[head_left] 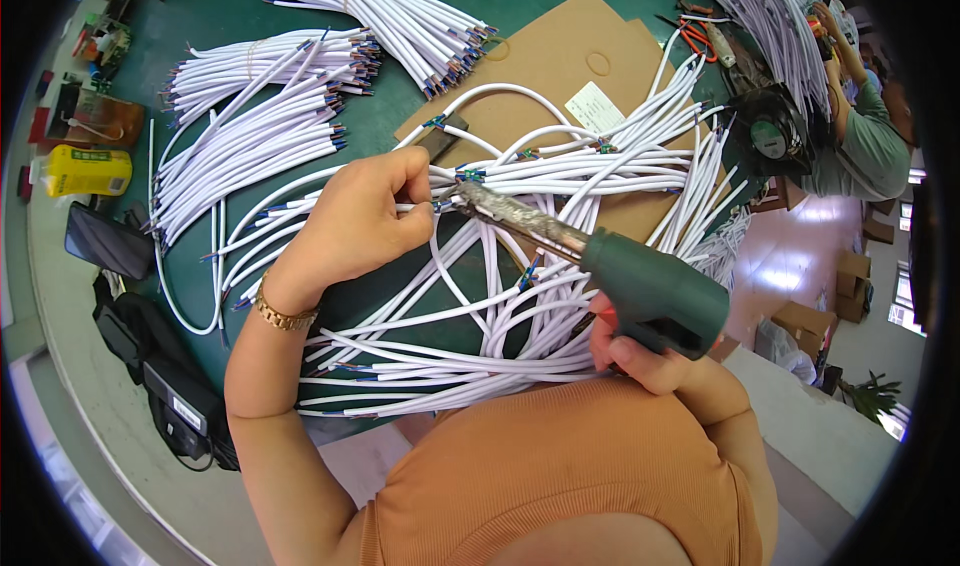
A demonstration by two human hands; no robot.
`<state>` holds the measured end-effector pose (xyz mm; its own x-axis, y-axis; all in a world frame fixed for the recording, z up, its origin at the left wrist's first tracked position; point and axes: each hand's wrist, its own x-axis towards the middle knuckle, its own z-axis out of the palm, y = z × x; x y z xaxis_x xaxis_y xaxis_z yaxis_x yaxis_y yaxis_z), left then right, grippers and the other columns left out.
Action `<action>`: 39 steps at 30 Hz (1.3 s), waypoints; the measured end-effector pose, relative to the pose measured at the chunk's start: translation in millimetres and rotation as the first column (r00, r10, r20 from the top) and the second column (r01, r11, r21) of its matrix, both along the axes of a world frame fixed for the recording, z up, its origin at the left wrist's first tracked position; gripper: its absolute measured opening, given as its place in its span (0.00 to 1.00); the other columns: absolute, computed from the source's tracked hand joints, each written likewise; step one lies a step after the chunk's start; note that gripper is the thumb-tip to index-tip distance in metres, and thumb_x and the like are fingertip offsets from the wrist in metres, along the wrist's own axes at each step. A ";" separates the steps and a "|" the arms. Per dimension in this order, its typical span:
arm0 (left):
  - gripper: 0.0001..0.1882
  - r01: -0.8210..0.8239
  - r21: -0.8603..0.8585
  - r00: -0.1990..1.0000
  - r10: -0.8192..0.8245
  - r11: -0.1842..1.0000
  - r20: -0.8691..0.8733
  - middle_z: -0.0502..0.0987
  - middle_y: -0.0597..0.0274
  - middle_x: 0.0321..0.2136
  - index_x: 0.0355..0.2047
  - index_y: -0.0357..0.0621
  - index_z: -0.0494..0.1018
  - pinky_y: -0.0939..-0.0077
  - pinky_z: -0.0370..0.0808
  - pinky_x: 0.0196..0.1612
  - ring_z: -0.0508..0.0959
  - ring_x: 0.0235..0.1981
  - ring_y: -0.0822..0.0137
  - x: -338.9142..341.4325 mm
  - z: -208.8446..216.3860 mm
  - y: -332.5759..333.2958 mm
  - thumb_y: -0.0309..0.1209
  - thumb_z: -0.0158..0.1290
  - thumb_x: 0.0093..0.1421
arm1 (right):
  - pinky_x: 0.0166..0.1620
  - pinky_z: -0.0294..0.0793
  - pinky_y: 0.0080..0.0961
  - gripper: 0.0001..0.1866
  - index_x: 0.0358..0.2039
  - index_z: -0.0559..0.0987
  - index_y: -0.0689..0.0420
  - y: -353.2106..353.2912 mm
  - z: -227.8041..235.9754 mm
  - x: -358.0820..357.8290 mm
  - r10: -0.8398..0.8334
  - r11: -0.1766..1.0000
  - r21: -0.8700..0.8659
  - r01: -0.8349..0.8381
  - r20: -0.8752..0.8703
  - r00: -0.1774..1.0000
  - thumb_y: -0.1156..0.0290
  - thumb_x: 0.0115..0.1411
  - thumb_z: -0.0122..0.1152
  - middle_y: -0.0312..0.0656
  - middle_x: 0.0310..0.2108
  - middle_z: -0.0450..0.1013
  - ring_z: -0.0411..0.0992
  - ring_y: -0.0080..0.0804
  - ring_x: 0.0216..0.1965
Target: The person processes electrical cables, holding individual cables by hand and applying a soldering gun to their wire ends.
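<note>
My left hand (362, 214), with a gold bracelet at the wrist, is closed in a pinch on a white cable (443, 173) near its stripped end. Coloured wire ends show just past the fingertips. In my right hand (645, 358) is a dark green soldering gun (655, 291), its grip partly hidden. The scorched metal tip (475, 198) points left and sits right by those wire ends; whether it touches them I cannot tell. Beneath both hands spreads a loose heap of white cables (560, 311) with bare coloured ends.
Tied cable bundles (375, 16) lie on the green table's far left. Under the heap is a cardboard sheet (560, 51). A phone (108, 241) and a yellow bottle (85, 171) are at left. A small fan (768, 138) stands right, near another person's arm (850, 61).
</note>
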<state>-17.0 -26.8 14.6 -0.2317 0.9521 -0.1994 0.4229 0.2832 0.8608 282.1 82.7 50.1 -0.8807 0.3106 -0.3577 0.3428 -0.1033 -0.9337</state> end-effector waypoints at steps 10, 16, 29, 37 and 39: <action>0.06 -0.001 0.031 1.000 0.001 1.000 0.019 0.69 0.56 0.16 0.22 0.36 0.67 0.72 0.64 0.23 0.67 0.17 0.66 -1.6 2.3 -0.3 0.25 0.53 0.47 | 0.22 0.70 0.24 0.31 0.48 0.63 0.62 -7.2 23.6 -13.3 -0.324 0.934 -0.179 0.309 -0.060 0.944 0.56 0.53 0.64 0.42 0.16 0.66 0.69 0.31 0.17; 0.07 -0.038 0.063 0.999 0.040 0.997 -0.034 0.71 0.57 0.22 0.31 0.34 0.72 0.73 0.68 0.29 0.70 0.24 0.66 16.3 31.8 -13.1 0.24 0.53 0.51 | 0.22 0.73 0.28 0.27 0.49 0.63 0.63 1.6 26.7 -30.0 -0.396 0.899 -0.308 0.312 -0.265 0.879 0.60 0.56 0.60 0.41 0.16 0.66 0.70 0.32 0.17; 0.19 0.410 0.317 0.912 -0.395 0.855 -0.113 0.69 0.49 0.42 0.46 0.36 0.69 0.65 0.69 0.46 0.71 0.42 0.54 89.2 27.2 -31.2 0.22 0.51 0.51 | 0.61 0.57 0.41 0.12 0.43 0.68 0.54 4.7 -7.9 -105.5 -0.639 0.674 -0.701 0.231 -0.396 0.659 0.62 0.63 0.47 0.34 0.18 0.62 0.64 0.24 0.21; 0.11 0.047 0.456 0.860 0.197 0.889 -0.470 0.72 0.52 0.39 0.38 0.38 0.72 0.64 0.68 0.45 0.72 0.41 0.50 28.3 3.4 4.5 0.20 0.53 0.52 | 0.60 0.60 0.39 0.11 0.40 0.68 0.55 3.6 -45.6 -108.9 -0.515 0.738 -0.665 0.119 -0.440 0.735 0.63 0.62 0.48 0.35 0.19 0.65 0.66 0.26 0.20; 0.11 0.106 0.389 0.813 0.145 0.915 -0.564 0.73 0.55 0.37 0.35 0.40 0.73 0.63 0.65 0.47 0.72 0.40 0.53 17.2 -11.2 5.0 0.21 0.55 0.50 | 0.57 0.63 0.37 0.11 0.41 0.68 0.57 -2.5 -37.6 -111.7 -0.509 0.753 -0.642 0.146 -0.425 0.749 0.64 0.63 0.48 0.36 0.19 0.65 0.67 0.27 0.19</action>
